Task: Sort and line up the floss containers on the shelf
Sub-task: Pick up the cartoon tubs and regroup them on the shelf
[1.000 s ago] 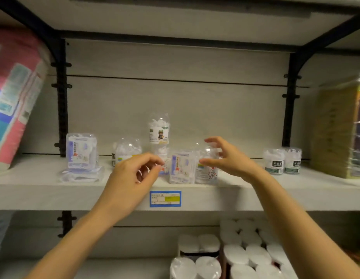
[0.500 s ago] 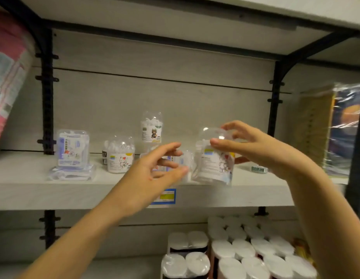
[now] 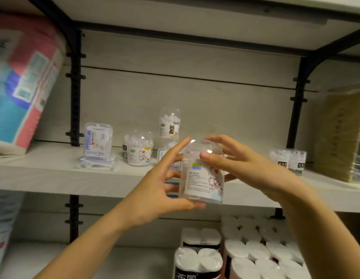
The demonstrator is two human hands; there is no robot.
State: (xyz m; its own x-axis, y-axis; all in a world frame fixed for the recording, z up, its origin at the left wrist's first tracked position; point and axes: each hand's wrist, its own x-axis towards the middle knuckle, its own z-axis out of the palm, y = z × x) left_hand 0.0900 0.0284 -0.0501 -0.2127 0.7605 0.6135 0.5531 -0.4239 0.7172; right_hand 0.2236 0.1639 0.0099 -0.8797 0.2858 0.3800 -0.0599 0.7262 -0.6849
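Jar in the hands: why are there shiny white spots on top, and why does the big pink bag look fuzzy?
Head view: the spots are glare, light bouncing off the clear dome of the jar. Head view: the bag sits at the left edge, where the picture is blurred and the wide lens seems to bend it.

Container (image 3: 203, 178), between left hand (image 3: 155, 190) and right hand (image 3: 245, 168): clear, white label, blue-yellow logo, cartoon cat print.
Shelf (image 3: 54, 178) behind the hands: pale grey wood-grain.
Uprights (image 3: 75, 87): black.
Pack (image 3: 20, 83), far left of left hand: pink, blue, white.
Rolls (image 3: 255, 252), below right hand: white, black wrap.
Bundle (image 3: 340, 135), right of right hand: tan.
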